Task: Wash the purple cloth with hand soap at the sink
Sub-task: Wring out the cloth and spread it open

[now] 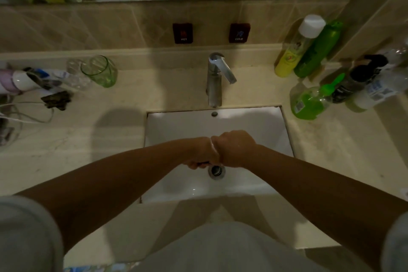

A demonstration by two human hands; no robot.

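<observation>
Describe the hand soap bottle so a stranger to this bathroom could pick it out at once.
Start at the white sink and look at the counter just off its far right corner. The hand soap bottle is the nearest container there, in front of the taller bottles by the wall. It alone is squat, round and clear, holding bright green liquid under a green pump.

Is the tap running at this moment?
Off, as far as the view shows: no stream falls from the faucet spout into the sink. Both hands, left and right, are pressed together above the drain.
</observation>
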